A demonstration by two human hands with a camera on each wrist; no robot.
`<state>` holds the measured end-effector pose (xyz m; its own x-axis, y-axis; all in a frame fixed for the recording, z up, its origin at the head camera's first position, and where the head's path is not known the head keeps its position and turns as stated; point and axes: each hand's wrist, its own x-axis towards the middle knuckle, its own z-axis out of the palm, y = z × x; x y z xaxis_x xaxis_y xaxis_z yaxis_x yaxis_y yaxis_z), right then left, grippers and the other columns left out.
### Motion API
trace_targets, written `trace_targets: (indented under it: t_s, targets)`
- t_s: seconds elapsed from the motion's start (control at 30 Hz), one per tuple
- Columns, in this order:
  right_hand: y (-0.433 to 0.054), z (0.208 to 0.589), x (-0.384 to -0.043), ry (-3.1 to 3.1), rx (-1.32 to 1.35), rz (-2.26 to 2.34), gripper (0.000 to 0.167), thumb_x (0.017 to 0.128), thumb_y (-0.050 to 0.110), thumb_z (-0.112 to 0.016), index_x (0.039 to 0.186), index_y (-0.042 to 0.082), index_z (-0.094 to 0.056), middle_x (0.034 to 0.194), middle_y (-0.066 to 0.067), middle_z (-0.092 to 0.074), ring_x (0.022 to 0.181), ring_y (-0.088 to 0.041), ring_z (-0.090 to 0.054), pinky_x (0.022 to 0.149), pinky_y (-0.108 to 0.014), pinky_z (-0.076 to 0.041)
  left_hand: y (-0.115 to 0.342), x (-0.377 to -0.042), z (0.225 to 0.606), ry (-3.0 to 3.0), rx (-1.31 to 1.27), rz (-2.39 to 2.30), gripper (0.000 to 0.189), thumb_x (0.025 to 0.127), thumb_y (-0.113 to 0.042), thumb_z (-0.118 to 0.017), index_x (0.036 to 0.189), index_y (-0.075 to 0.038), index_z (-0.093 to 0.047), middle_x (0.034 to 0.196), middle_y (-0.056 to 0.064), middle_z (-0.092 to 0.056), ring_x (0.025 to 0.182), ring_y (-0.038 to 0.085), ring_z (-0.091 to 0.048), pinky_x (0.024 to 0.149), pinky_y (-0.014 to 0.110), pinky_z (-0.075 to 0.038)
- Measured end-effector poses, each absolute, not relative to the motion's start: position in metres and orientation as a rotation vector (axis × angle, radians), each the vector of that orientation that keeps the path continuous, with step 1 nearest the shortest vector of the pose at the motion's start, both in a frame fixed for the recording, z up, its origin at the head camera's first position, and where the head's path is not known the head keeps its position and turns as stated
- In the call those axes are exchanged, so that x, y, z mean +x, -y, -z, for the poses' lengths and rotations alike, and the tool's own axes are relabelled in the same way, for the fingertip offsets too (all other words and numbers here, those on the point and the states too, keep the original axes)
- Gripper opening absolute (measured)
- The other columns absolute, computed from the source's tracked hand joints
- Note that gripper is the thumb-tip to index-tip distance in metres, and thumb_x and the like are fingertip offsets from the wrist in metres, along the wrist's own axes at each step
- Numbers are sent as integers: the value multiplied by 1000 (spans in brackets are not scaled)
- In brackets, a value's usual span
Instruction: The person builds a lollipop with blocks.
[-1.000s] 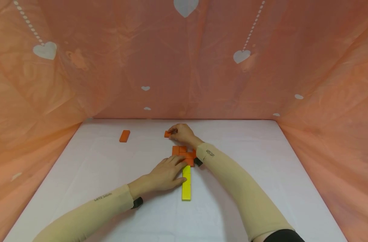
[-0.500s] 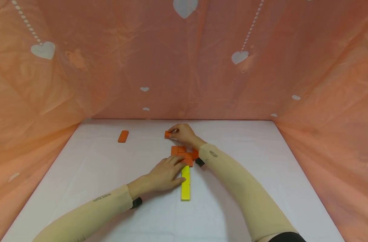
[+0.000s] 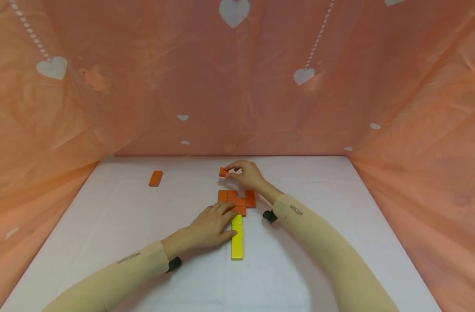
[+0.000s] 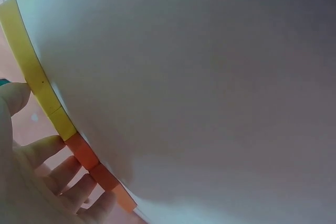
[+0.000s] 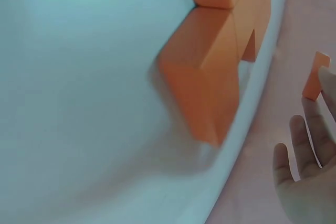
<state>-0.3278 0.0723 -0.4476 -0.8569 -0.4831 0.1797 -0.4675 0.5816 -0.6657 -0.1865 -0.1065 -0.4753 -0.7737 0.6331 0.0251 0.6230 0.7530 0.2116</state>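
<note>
My right hand (image 3: 250, 174) pinches a small orange block (image 3: 223, 172) between thumb and index finger, above the far part of the white table. In the right wrist view this orange block (image 5: 315, 80) sits between the fingertips, the other fingers spread. My left hand (image 3: 209, 225) rests beside a joined flat shape on the table. That shape has several orange blocks (image 3: 240, 202) at the far end and a stem of yellow blocks (image 3: 237, 247) towards me. In the left wrist view, the fingertips (image 4: 55, 142) touch the side of the row and the thumb lies against the yellow part.
A single orange block (image 3: 155, 178) lies apart at the back left of the white table (image 3: 104, 225). An orange block (image 3: 250, 199) forms the right side of the shape, under my right wrist. Pinkish-orange curtains (image 3: 237, 95) with white hearts enclose the back and sides.
My right hand has lifted the small orange block and carried it slightly right. The right forearm has shifted right, uncovering the right-hand orange block. My left hand keeps its place on the shape.
</note>
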Motion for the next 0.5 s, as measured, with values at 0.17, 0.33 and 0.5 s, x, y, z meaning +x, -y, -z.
trace_targets:
  t_s: [0.17, 0.33, 0.5]
  targets:
    - [-89, 447, -318, -2769, -859, 1207, 26, 98, 20, -75, 122, 11, -78, 126, -7, -73, 113, -28, -65, 102, -49, -53, 107, -185, 475, -2900, 1034, -353, 60, 99, -45, -68, 145, -9, -58, 155, 13, -47, 141, 32, -44, 113, 56, -43]
    - [-103, 450, -309, -2748, -845, 1210, 27, 97, 20, -75, 122, 12, -78, 126, -7, -73, 114, -28, -64, 103, -50, -52, 107, -185, 473, -2896, 1023, -340, 61, 100, -47, -67, 146, -8, -58, 155, 13, -48, 142, 32, -43, 113, 56, -43]
    - [-115, 455, -301, -2748, -835, 1190, 24, 97, 14, -74, 121, 12, -78, 124, -7, -73, 114, -30, -64, 104, -52, -52, 106, -186, 474, -2892, 1035, -330, 60, 100, -47, -66, 146, -9, -57, 155, 13, -47, 143, 32, -43, 112, 56, -43]
